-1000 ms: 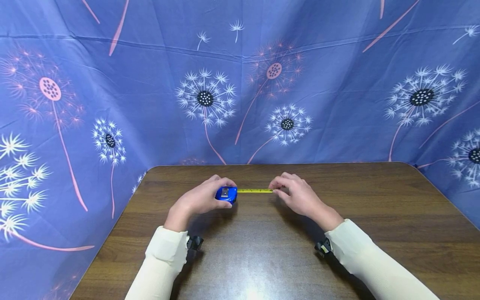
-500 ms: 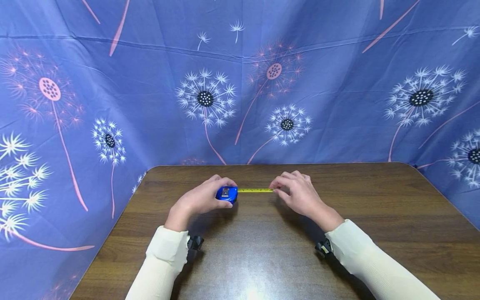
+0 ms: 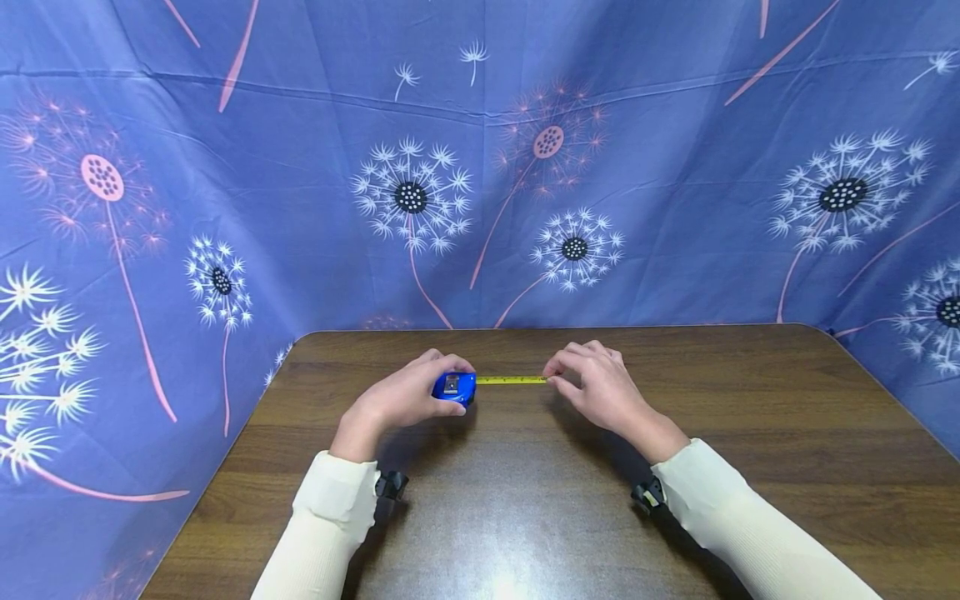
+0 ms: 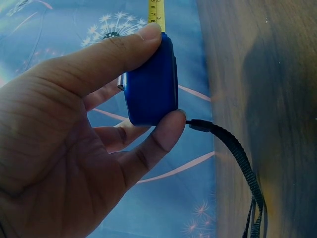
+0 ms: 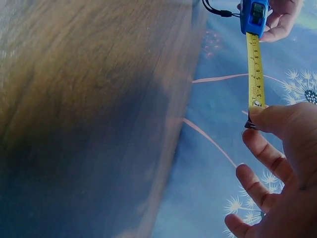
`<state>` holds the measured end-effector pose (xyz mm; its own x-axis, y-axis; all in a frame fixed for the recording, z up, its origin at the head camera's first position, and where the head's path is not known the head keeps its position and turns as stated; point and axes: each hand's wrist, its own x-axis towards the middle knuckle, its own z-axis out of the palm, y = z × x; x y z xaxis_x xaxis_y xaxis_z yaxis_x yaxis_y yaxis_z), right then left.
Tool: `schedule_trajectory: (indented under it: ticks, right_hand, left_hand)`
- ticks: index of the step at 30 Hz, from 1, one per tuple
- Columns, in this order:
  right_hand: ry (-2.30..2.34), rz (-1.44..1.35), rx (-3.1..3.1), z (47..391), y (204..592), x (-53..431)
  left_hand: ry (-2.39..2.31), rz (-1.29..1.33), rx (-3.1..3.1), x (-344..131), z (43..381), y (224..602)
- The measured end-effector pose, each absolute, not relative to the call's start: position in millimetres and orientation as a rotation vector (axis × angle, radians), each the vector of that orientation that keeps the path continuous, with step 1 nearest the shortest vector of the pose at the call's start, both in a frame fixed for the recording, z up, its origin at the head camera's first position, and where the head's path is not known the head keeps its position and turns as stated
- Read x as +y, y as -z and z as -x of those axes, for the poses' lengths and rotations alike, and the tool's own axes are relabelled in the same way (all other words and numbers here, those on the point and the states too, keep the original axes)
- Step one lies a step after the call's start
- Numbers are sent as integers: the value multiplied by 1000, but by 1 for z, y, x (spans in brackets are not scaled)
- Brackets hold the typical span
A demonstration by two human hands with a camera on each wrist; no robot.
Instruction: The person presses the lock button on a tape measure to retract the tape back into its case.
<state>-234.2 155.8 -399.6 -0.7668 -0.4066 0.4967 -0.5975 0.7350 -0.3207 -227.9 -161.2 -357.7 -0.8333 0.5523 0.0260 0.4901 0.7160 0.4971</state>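
My left hand [image 3: 405,392] grips the blue case of a tape measure [image 3: 454,389] between thumb and fingers. A short length of yellow blade [image 3: 510,380] runs out of the case to the right. At the blade's far end, my right hand [image 3: 596,390] pinches the tip; in the right wrist view the thumb lies beside the dark metal hook [image 5: 251,124], with the other fingers spread below. A black wrist strap [image 4: 237,153] hangs from the case in the left wrist view. Both hands are held above the table, with shadows under them.
A brown wood-grain table [image 3: 480,517] lies beneath both arms. Behind it and to the sides hangs a blue cloth [image 3: 300,167] printed with dandelions. Each wrist wears a small black camera, such as the left wrist camera [image 3: 391,485].
Almost nothing differs. The right hand and the tape measure have shifted very slightly to the right; both hands keep their hold.
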Motion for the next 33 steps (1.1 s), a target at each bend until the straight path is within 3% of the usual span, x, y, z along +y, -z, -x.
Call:
schedule_trajectory:
  ticks: [33]
  right_hand:
    - [-743, -728, -2538, 233, 402, 150]
  left_hand:
    - [-753, -854, 2790, -162, 228, 357]
